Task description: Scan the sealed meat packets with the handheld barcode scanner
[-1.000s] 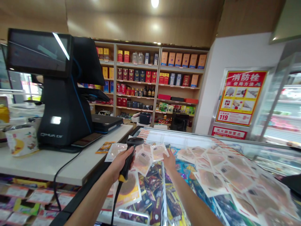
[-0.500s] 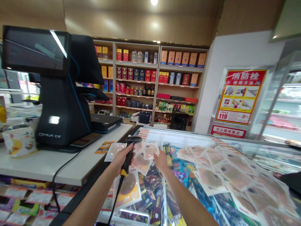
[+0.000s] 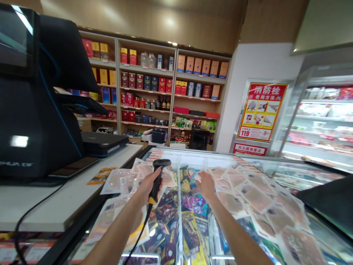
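Note:
My left hand (image 3: 151, 187) is wrapped round the handle of a black and yellow barcode scanner (image 3: 156, 184), its head up and its cable trailing down. Beneath and beside that hand lies a loose group of flat clear packets (image 3: 117, 181), partly covered by my forearm. My right hand (image 3: 206, 185) is over the chest freezer's glass with its fingers curled. A small whitish patch shows at its fingertips; I cannot make out what it is. Just right of it, many overlapping flat packets with pale pinkish contents (image 3: 255, 195) are spread over the glass.
Colourful ice cream wrappers (image 3: 190, 232) fill the chest freezer below. A white counter (image 3: 35, 209) on the left bears a black checkout terminal (image 3: 30, 103) and an orange packet (image 3: 102, 176). Boxed goods stand on shelves (image 3: 146, 75) behind. A dark object (image 3: 331, 202) juts in at right.
My right hand has left the packet it was holding in the left group and moved right, towards the spread packets. The scanner stays in my left hand. The view has turned rightward.

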Motion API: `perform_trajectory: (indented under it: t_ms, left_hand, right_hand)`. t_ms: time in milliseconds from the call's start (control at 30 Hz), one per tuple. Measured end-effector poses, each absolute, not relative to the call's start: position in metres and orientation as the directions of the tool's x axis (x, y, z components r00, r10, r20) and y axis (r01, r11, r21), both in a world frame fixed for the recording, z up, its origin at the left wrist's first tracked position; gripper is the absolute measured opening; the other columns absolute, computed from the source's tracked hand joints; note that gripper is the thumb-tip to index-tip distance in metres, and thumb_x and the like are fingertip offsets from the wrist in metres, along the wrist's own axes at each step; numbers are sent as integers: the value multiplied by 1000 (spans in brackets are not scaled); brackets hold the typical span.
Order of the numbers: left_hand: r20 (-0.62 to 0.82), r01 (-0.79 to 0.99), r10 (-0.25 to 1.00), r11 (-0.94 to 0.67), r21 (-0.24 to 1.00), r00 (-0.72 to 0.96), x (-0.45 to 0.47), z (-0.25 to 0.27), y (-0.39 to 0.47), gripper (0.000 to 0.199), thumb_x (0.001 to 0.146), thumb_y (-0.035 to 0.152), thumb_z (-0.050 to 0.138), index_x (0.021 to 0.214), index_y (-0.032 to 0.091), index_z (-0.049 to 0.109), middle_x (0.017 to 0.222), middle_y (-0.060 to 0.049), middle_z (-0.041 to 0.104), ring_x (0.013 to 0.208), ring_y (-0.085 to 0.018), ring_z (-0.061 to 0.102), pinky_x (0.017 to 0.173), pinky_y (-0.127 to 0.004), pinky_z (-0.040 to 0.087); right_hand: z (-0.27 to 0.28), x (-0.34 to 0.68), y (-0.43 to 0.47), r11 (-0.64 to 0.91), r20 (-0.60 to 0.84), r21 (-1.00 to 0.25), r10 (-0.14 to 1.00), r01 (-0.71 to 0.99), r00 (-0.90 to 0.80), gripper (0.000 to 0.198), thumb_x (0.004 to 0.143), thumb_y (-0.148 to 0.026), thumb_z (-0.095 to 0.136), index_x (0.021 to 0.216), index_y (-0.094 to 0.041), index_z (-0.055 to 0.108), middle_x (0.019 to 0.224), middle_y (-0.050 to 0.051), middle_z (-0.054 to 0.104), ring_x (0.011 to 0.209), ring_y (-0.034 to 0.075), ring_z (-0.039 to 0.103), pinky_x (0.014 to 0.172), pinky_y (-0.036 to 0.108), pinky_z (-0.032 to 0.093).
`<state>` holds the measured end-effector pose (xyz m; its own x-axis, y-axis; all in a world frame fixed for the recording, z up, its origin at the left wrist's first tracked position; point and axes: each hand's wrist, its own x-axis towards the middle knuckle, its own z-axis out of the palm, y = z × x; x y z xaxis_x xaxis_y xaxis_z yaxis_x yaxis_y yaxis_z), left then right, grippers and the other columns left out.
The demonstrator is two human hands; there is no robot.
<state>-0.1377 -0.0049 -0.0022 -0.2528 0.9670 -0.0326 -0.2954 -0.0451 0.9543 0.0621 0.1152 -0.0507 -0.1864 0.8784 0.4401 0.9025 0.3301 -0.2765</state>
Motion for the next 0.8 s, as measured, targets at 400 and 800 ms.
perform_trajectory:
  t_ms: [400,800]
  left_hand:
    - [-107,-315,977,44,948,-186,-132,-10,-9,35,59,49,53,69,15,47,48,3,51,33,-7,43,33,-17,30]
    - [-96,-307,979,36,951,-181,-133,-7,-12,33,60,48,53,69,17,48,48,3,53,33,-7,43,33,-18,31]
  right_hand:
    - [-65,107,132,297,385,-86,890,951,-243,29,72,-28,42,98,-20,53,103,5,52,97,19,40,78,29,29]
    - [-62,109,126,471,329,-183,857,863,-398,29,67,-18,42,92,-20,58,95,0,59,90,15,47,79,23,31]
